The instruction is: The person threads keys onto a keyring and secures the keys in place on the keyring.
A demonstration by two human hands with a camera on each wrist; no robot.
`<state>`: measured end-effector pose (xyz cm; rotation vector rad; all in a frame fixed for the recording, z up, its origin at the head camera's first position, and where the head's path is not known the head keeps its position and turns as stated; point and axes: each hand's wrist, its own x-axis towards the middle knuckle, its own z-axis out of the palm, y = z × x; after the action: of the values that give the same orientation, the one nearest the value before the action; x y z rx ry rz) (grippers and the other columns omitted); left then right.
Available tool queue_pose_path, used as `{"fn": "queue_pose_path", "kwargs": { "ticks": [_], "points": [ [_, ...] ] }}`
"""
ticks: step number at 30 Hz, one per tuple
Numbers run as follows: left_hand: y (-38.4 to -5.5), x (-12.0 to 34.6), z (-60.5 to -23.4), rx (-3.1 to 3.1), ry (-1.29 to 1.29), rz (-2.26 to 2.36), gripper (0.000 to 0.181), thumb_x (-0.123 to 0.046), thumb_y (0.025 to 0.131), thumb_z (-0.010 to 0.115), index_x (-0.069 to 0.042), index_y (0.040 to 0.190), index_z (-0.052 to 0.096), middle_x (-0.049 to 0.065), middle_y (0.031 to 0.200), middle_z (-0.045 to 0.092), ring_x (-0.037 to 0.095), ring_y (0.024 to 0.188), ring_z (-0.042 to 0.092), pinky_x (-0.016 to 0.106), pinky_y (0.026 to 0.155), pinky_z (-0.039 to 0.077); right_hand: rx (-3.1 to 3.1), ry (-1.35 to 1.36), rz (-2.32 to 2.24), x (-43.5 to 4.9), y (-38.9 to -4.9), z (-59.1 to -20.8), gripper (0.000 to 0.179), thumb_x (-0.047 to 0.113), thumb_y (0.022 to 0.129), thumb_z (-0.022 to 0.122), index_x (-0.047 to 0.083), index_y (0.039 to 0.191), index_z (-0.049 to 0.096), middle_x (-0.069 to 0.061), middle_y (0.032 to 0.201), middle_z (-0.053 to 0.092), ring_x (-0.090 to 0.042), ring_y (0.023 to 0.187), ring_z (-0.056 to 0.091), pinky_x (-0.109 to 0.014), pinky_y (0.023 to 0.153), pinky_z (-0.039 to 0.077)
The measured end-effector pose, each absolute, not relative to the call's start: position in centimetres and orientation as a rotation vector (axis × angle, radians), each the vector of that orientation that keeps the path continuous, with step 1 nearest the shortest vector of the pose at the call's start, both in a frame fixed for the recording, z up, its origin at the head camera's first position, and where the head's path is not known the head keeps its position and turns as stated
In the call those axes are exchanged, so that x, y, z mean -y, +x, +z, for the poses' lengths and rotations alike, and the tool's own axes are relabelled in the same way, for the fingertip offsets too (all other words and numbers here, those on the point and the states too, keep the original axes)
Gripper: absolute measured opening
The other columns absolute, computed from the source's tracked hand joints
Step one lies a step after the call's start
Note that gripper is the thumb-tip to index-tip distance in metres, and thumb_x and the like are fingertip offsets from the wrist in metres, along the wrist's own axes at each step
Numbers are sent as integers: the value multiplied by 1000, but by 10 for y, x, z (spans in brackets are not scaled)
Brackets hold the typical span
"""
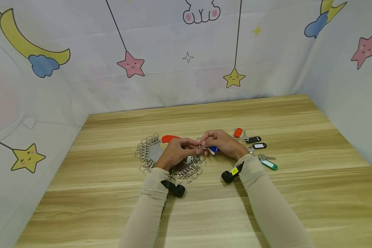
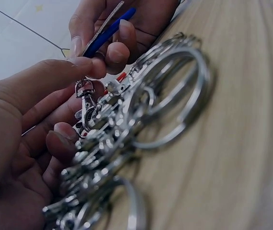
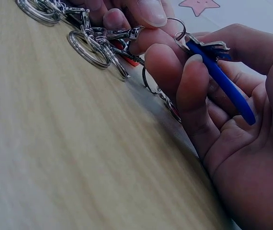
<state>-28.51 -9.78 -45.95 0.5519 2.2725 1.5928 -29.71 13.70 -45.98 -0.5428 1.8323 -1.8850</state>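
Observation:
My left hand [image 1: 179,148] pinches a split key ring [image 3: 178,23] between thumb and finger, above a ring-shaped metal plate [image 1: 155,151] edged with swivel clasps. One swivel clasp [image 2: 86,94] hangs just under those fingertips. Opposite it, my right hand [image 1: 224,142] holds a blue key tag [image 3: 225,84] with a metal key [image 3: 215,47] lying against it. The two hands' fingertips meet at the ring. In the left wrist view the tag [image 2: 111,31] appears edge-on. Whether the ring is threaded through the tag is hidden by the fingers.
A red handle [image 1: 168,138] joins the plate's far side. Right of my right hand lie keys with a red tag [image 1: 238,132], a black tag [image 1: 254,139], a black-framed white tag [image 1: 260,146] and a green tag [image 1: 269,164]. Printed cloth walls [image 1: 173,86] bound the wooden table [image 1: 111,206].

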Motion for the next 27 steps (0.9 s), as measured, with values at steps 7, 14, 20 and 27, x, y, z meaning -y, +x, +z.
{"fn": "queue_pose_path", "kwargs": {
  "ticks": [7,14,20,27],
  "points": [
    [-285,97,-459,-2277,547,1585,28,-28,88,81,-16,113,76,3,94,74,22,62,57,31,50,45,-1840,-566,-1886,-138,-298,-462,16,7,102,60,-7,108,63,-27,98,69,-32,78,66,-40,74,53],
    [-286,97,-462,-2271,565,1601,27,-25,89,80,-16,115,75,4,94,73,21,60,54,30,50,43,-1850,-570,-1884,-138,-299,-463,15,8,102,60,-6,107,63,-27,97,69,-32,78,66,-42,76,53],
    [-286,97,-462,-2277,553,1600,25,-28,89,81,-16,111,76,3,93,74,21,62,56,30,50,42,-1849,-576,-1880,-138,-299,-463,15,8,102,59,-6,108,63,-26,98,70,-33,79,66,-42,76,53],
    [-286,97,-462,-2305,558,1592,28,-32,86,82,-17,109,77,2,94,74,23,68,60,30,53,43,-1849,-577,-1881,-138,-299,-463,16,9,102,61,-5,107,64,-26,97,69,-33,78,66,-42,77,53]
  ]
}}
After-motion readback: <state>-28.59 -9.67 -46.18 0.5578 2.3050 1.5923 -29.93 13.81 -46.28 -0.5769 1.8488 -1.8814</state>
